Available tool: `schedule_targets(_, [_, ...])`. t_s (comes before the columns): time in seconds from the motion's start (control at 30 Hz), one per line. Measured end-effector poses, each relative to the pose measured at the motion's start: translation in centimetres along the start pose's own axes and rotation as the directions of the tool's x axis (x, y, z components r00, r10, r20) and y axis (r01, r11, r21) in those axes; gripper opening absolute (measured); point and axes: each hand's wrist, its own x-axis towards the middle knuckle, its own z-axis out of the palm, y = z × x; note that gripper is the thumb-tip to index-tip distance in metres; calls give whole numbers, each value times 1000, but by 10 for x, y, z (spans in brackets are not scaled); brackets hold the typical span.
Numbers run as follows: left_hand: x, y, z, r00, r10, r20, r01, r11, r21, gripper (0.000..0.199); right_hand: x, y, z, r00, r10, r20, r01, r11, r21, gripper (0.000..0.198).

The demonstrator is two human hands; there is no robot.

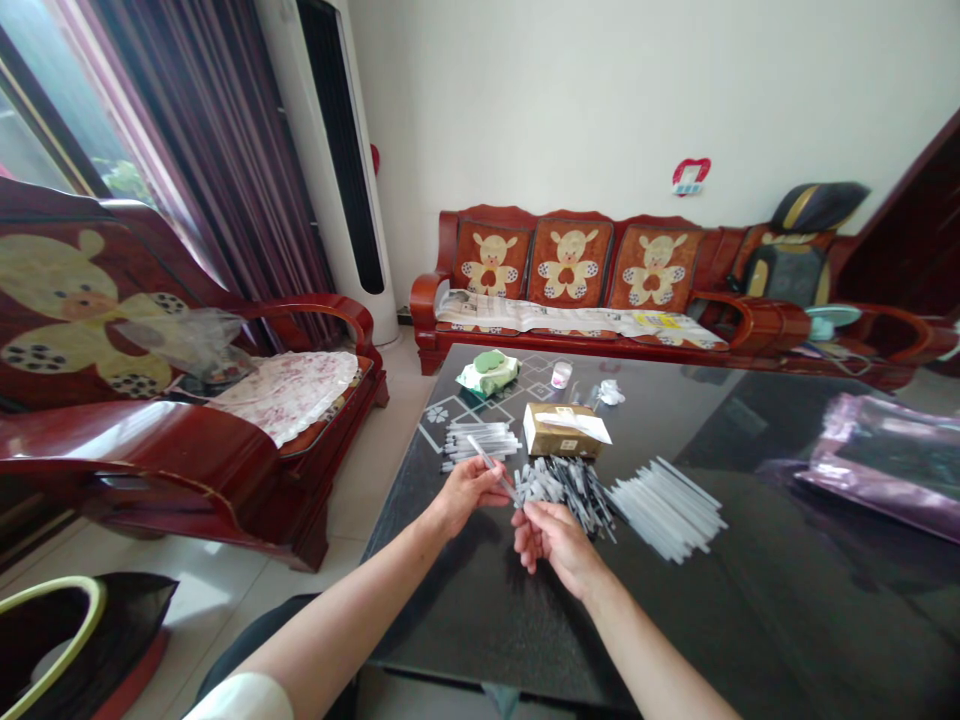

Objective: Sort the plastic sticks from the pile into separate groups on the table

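My left hand (474, 487) is closed round a slim, whitish pen (484, 452), which slants with its upper end towards the back left. At the pen's lower end, the thumb and forefinger of my right hand (553, 540) are pinched together; a small part there is mostly hidden by the fingers. Just beyond my hands lies a pile of small, pale translucent pen caps (541, 480), next to a heap of thin black pen refills (581, 492). To the right, many translucent pen barrels (671, 508) lie side by side. Similar whitish pens (480, 442) lie stacked behind my left hand.
On the dark table (750, 620) stand a tissue box (564, 440), a green wipes pack (489, 373) and a small white tub (561, 374). Crumpled white tissue (611, 392) lies behind. A purple plastic package (889, 465) is at right; a bin (90, 640) stands at lower left.
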Motion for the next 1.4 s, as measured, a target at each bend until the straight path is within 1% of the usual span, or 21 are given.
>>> schedule_targets(0.23, [2, -2, -1, 995, -20, -95, 24, 999, 48, 35, 2, 2, -6, 1000, -9, -20, 8, 997, -78, 43])
schedule_targets(0.4, [2, -4, 0, 993, -25, -119, 31, 998, 53, 35, 3, 0, -6, 993, -71, -99, 54, 984, -171, 40])
schedule_targets(0.47, [1, -4, 1, 993, -24, -120, 29, 998, 47, 35, 3, -2, -5, 994, -45, -98, 30, 987, -156, 41])
schedule_targets(0.6, [1, -3, 1, 992, -22, -124, 28, 999, 42, 33, 2, -3, -3, 998, 13, -53, -19, 993, -117, 49])
schedule_targets(0.77, [2, -4, 0, 994, -21, -109, 25, 999, 34, 32, 3, -1, -7, 999, -3, -52, -3, 993, -114, 43])
schedule_targets(0.9, [3, -6, -1, 995, -25, -99, 28, 999, 29, 32, 4, -2, -9, 996, -17, -90, 6, 993, -117, 36])
schedule_targets(0.97, [3, -6, -1, 995, -19, -98, 21, 999, 29, 31, 4, -2, -7, 995, 2, -95, -12, 993, -113, 37])
schedule_targets(1.1, [4, -5, -3, 995, -12, -101, 15, 999, 28, 31, 3, -2, -5, 998, 34, -44, -39, 994, -104, 47])
schedule_targets(1.2, [4, -5, -3, 995, -17, -95, 20, 999, 30, 31, 3, -1, -6, 999, 3, -49, -8, 994, -109, 42])
schedule_targets(1.3, [4, -6, -3, 996, -17, -89, 19, 999, 29, 31, 4, 0, -7, 995, -22, -102, 10, 993, -117, 37])
schedule_targets(1.4, [4, -7, -3, 996, -12, -92, 15, 1000, 27, 31, 4, 0, -5, 995, 8, -95, -19, 993, -112, 40])
